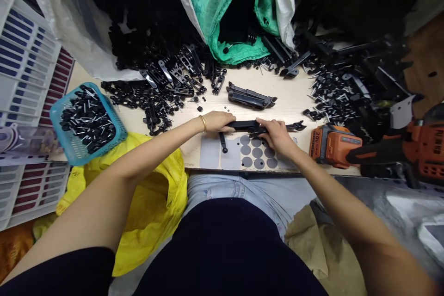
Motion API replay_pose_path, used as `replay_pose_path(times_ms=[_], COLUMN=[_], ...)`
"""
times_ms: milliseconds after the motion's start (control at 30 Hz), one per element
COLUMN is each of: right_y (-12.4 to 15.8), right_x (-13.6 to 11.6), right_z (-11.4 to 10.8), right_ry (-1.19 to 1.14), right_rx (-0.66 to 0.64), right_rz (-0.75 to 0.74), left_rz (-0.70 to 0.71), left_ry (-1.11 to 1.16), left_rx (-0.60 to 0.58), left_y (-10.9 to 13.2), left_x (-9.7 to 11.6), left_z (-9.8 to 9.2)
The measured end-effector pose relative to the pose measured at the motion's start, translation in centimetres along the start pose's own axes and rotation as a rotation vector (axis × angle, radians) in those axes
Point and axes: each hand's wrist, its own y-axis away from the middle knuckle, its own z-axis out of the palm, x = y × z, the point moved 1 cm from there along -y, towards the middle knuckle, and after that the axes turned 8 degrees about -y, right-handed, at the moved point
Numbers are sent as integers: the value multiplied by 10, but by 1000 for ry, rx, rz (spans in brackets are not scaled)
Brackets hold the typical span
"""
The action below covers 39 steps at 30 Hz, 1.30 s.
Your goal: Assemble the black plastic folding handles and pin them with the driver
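Observation:
A long black jointed plastic bar [244, 125] lies crosswise near the table's front edge, held from both ends. My left hand [218, 123] is closed around its left end, where a short black arm with a round tip [224, 143] sticks out toward me. Further right, my right hand [277, 136] grips the bar with thumb and fingers, and the forked end [296, 126] shows beyond it. Under the bar lies a grey sheet with round discs [257, 152]. Just behind it rests a folded black bar assembly [251, 96].
A teal basket [123, 134] of black-headed screws stands left, above a yellow bag [173, 185]. Loose black parts [173, 78] spill from a white sack [100, 71]; a green sack [239, 55] is beside it. Screws [335, 95] and an orange power tool [432, 148] with battery lie right.

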Motion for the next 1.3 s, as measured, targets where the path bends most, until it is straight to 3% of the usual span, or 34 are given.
replay_pose_path(times_ms=[100,200,400,533,633,700,800,933,1000,1100,1233,1300], right_y=[-7,-8,-4,0,4,8,19,41,50,58,56,55], right_x=[0,-11,-40,-63,-80,-88,-92,-97,-103,-118,-137,-142], right_z=[-22,-39,-59,-54,-38,-29,-28,-42,-48,-50,-43,-38], right_ry=[-123,-173,-207,-144,-117,-80,120,234,102,-309,-926,-1138], right_rx=[-58,-48,-22,56,70,61,-56,-315,-395,-461,-413,-370], right_rz=[4,36,11,24,-12,-67,-119,-66,-12,94,264,382], left_rz=[38,73,197,55,-167,-243,-193,36,121,164,46,-40], left_ry=[163,304,152,64,12,-7,7,99,176,450,956,1125], left_rx=[13,132,249,329,266,201,170,227,233,288,486,514], left_y=[2,19,61,56,45,42,48,67,79,97,111,112], left_x=[-9,-6,39,67,76,77,76,81,89,102,115,117], left_z=[-11,-33,-68,-60,-47,-39,-31,-21,-16,-14,-23,-28])
